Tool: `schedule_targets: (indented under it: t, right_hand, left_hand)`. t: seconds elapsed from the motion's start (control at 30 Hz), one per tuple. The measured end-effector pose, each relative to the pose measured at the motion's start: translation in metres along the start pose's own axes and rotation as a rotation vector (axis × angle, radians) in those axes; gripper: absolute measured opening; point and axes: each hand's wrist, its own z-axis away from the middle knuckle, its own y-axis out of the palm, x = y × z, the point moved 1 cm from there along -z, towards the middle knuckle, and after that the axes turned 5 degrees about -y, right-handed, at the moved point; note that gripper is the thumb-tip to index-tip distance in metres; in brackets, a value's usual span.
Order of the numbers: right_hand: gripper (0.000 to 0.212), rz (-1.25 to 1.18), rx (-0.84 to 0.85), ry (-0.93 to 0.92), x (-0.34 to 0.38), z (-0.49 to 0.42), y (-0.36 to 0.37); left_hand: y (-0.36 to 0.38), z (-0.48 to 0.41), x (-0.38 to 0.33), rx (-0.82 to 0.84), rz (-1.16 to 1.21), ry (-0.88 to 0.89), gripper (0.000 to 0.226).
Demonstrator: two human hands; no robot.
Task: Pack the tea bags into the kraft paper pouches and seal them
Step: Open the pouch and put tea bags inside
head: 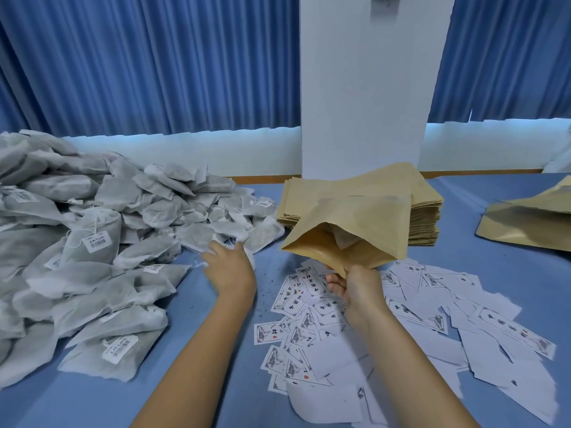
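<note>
Filling stage: the right hand (355,288) pinches an open, unsealed pouch (364,217) apparently holding a tea bag (343,239); the left hand (228,268), fingers spread, touches the heap (92,242); empty pouches (428,211) await.

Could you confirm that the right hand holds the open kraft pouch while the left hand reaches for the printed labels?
Not quite. In the head view, the left hand reaches for the tea bag pile, not the printed labels, which lie on the table under the right hand. The right hand does hold the open kraft pouch.
</note>
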Motion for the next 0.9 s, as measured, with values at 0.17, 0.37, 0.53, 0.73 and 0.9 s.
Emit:
schedule_targets:
  t: [0.17,0.37,0.53,0.73,0.9]
  right_hand:
    - [0.034,-0.023,0.017,0.026,0.003,0.0,0.002]
    - [0.032,-0.04,0.006,0.032,0.005,-0.003,-0.002]
    - [0.034,-0.058,0.023,0.031,0.007,-0.005,0.0]
    - [0.036,-0.085,0.013,0.03,0.01,-0.01,-0.007]
    - [0.034,-0.061,0.018,0.031,0.011,-0.008,-0.009]
  left_hand:
    - [-0.009,-0.014,-0.033,-0.175,0.394,0.501,0.07]
    - [0.011,-0.047,-0.05,0.309,0.241,0.285,0.086]
    - [0.001,-0.055,-0.054,0.417,0.027,0.371,0.083]
    - [0.0,-0.037,-0.049,0.471,-0.183,0.351,0.067]
    - [0.006,-0.004,-0.036,0.475,0.0,0.426,0.08]
